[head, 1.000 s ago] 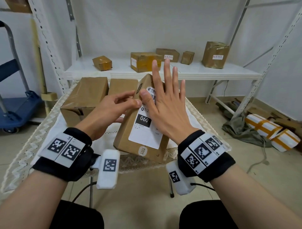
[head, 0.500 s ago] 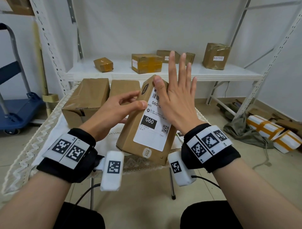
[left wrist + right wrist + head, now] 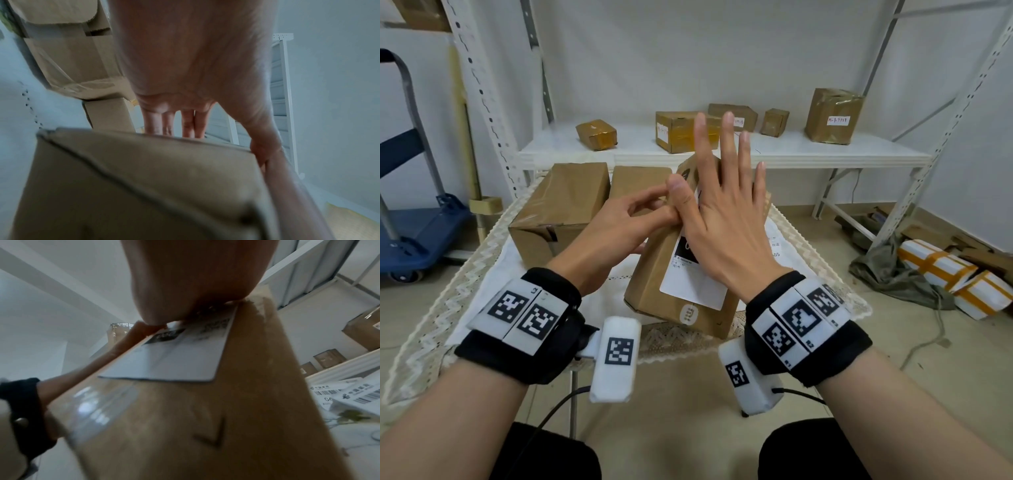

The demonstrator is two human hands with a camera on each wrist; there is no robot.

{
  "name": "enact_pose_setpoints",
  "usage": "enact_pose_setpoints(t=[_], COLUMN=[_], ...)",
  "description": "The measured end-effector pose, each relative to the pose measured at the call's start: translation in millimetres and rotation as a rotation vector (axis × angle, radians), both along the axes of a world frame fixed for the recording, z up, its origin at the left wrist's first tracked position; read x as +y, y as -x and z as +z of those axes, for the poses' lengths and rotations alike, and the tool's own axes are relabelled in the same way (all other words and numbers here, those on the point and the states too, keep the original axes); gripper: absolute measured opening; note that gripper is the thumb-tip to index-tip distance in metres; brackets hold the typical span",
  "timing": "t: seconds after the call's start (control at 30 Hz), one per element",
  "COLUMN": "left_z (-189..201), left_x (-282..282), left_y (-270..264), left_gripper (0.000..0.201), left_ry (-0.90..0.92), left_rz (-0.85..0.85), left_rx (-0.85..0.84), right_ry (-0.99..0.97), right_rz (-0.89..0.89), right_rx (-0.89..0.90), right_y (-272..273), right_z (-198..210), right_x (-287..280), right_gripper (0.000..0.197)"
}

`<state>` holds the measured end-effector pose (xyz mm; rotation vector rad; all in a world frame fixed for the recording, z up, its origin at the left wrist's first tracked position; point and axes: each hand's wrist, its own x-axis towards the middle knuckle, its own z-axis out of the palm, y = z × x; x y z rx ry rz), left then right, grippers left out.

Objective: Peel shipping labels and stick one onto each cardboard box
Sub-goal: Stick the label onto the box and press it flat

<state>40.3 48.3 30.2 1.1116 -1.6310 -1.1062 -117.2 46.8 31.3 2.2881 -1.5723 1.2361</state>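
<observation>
- On the tabletop's near edge, the tilted cardboard box leans away from the person, long axis running up and away, with the shipping label on its upward face.
- Right hand, fingers straight and spread, presses its palm flat on the label's upper part; it is the hand on the label.
- Left hand steadies the box's left side, fingers curled round its edge.
- Likely next: smoothing the label down toward its free lower edge.
- Spare labels lie right; two plain boxes behind.
</observation>
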Motion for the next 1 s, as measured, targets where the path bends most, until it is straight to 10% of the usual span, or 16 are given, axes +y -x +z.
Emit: enact_pose_setpoints(t=[0.27, 1.0], left_z=[-1.1, 0.3], left_x=[-2.3, -1.7], left_y=[0.2, 0.1], left_gripper=[0.077, 0.059], left_ry=[0.005, 0.013], left_rz=[0.026, -0.038], left_rx=[-0.035, -0.092], right_ry=[0.009, -0.032], right_rz=[-0.048, -0.016], right_rx=[-0.044, -0.019], right_y=[3.5, 3.5], right_z=[9.8, 10.6], right_x=[-9.0, -1.9], right_gripper=[0.069, 0.073])
